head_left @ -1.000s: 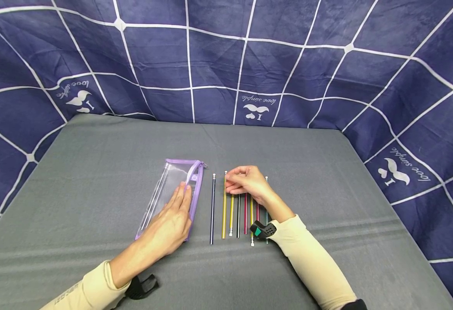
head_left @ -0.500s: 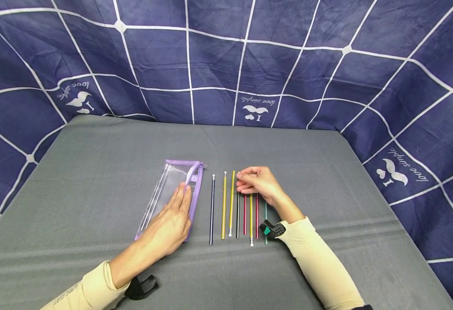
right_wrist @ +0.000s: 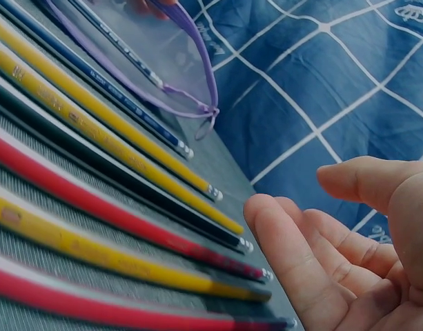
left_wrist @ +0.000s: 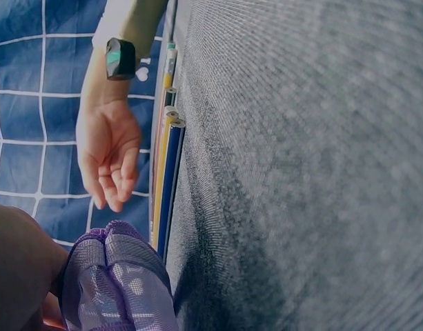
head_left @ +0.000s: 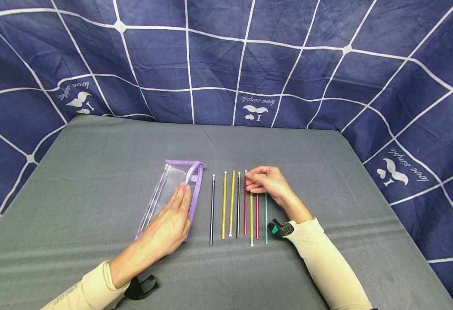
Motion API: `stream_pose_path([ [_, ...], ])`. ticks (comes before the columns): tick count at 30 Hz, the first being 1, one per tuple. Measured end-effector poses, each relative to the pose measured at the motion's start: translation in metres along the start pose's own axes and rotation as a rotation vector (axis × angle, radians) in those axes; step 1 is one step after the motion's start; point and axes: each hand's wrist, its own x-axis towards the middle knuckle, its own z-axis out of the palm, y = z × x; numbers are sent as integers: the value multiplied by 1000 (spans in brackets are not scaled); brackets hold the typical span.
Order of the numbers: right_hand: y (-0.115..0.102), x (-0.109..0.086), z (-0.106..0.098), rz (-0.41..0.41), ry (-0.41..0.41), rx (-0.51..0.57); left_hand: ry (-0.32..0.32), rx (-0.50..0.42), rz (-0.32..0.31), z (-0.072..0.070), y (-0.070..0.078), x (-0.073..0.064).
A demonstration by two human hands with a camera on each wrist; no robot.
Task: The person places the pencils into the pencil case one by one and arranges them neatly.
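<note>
A transparent pencil case with purple trim lies on the grey cloth. My left hand rests on it with fingers straight and together. To its right, several pencils form a row: a dark blue pencil, two yellow ones, a black pencil, a red pencil, another yellow one, a second red one and a teal pencil. Over the far ends of the right-hand pencils hovers my right hand, hiding some of their tips. In the right wrist view its thumb and fingers are apart, with nothing between them.
Grey cloth covers the table. A dark blue curtain with white grid lines surrounds its back and sides. Inside the case, a slim striped pencil shows in the right wrist view.
My right hand has moved rightward along the row, from the left yellow pencil past the black one to the red one, uncovering the tips behind it. My left hand stays put.
</note>
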Motion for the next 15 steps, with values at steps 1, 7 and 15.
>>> stream_pose_path([
  [1,0,-1,-2,-2,2,-2,2,1,3,0,0,0],
  [7,2,-4,-12,-10,19,3,9,12,19,1,0,0],
  [15,2,-3,-20,-13,43,18,9,20,21,2,-1,1],
])
